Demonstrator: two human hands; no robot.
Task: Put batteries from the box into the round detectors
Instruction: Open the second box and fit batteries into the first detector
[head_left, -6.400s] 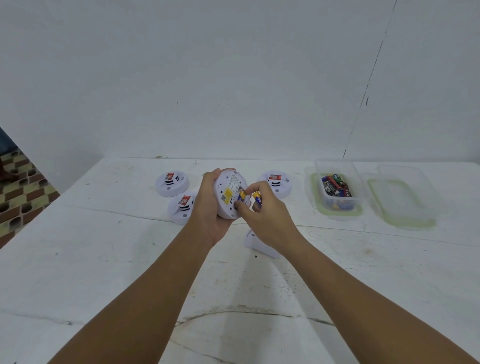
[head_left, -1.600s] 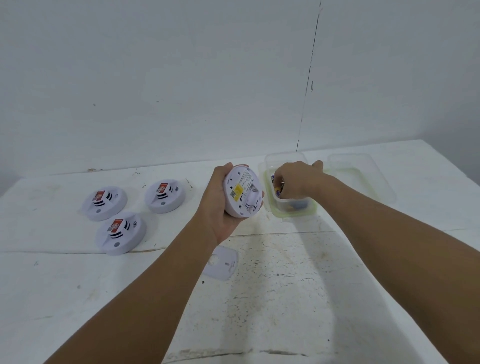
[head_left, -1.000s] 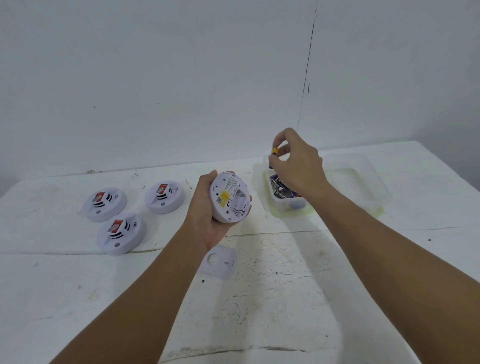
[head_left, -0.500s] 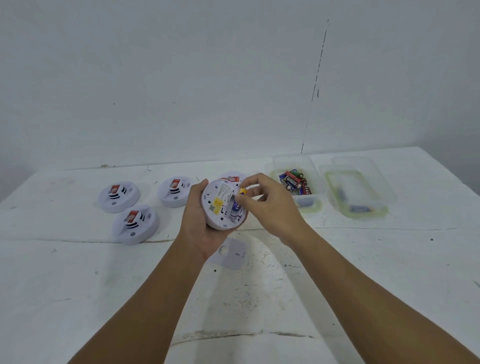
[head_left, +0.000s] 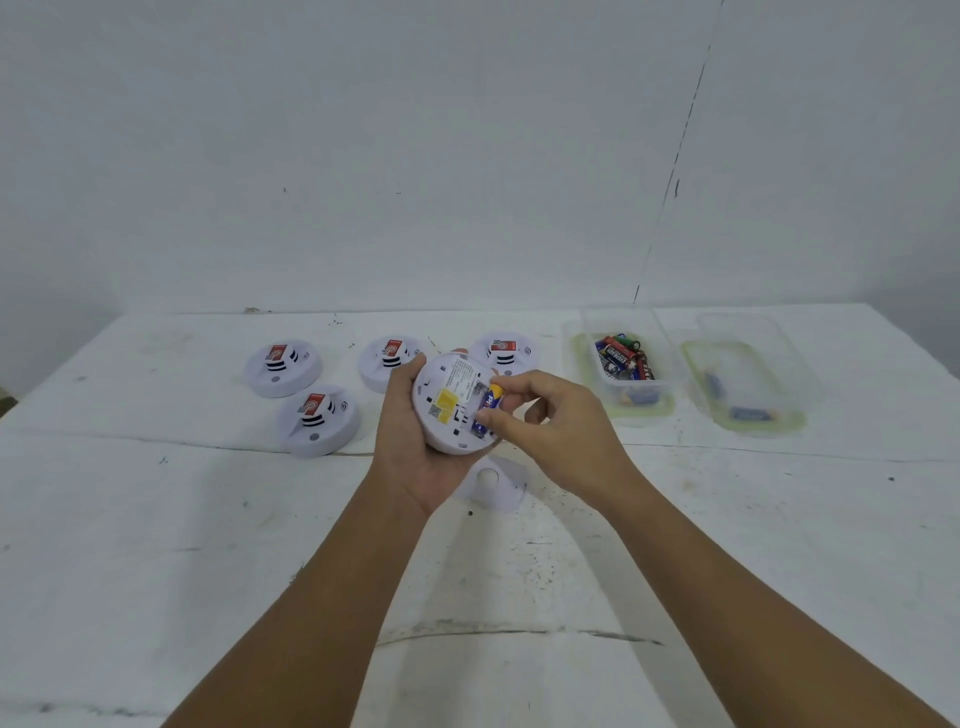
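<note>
Right grip (head_left: 550, 415) pinching blue battery (head_left: 488, 408), white round detector (head_left: 452, 410) underside up

My two bare arms and hands

Both my forearms come in from the lower edge uncovered, with no sleeve or cuff anywhere along them. My left hand (head_left: 415, 457) and my right hand (head_left: 561, 431) wear no gloves. My wrists carry no watch, band or bracelet, and the fingers I can see bear no rings. My nails look short and unpainted, though they are small here.
</note>
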